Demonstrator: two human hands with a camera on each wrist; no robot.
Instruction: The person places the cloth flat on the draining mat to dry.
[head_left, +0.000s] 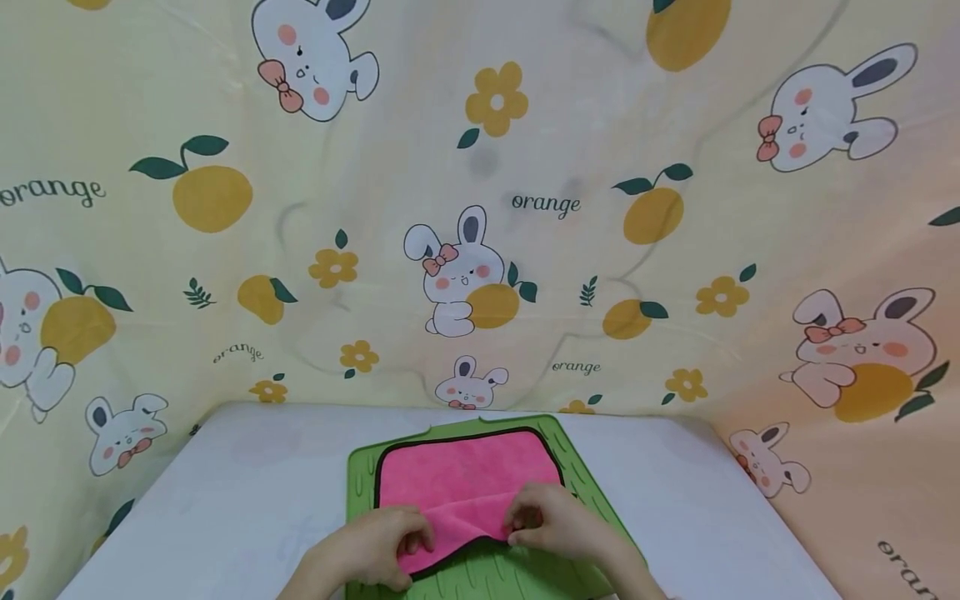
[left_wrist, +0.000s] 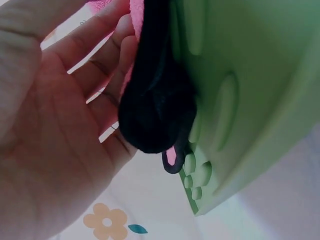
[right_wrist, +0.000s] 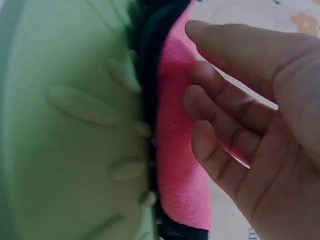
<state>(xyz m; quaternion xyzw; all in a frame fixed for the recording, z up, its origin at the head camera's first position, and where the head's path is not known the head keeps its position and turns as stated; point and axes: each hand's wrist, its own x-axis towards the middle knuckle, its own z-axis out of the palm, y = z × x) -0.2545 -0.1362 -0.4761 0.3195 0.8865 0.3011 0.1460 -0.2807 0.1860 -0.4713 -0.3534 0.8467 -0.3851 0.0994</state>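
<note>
Pink cloth (head_left: 465, 467), blk-trimmed, lies on green board (head_left: 495, 577), far end nr the far edge of the worktop (head_left: 247, 483). R hand (head_left: 558, 521) pinches cloth's raised nr edge; L hand (head_left: 375, 542) touches nr-L corner, pinch indeterminable.

Green board (head_left: 480, 575) on white table (head_left: 247, 500)
</note>
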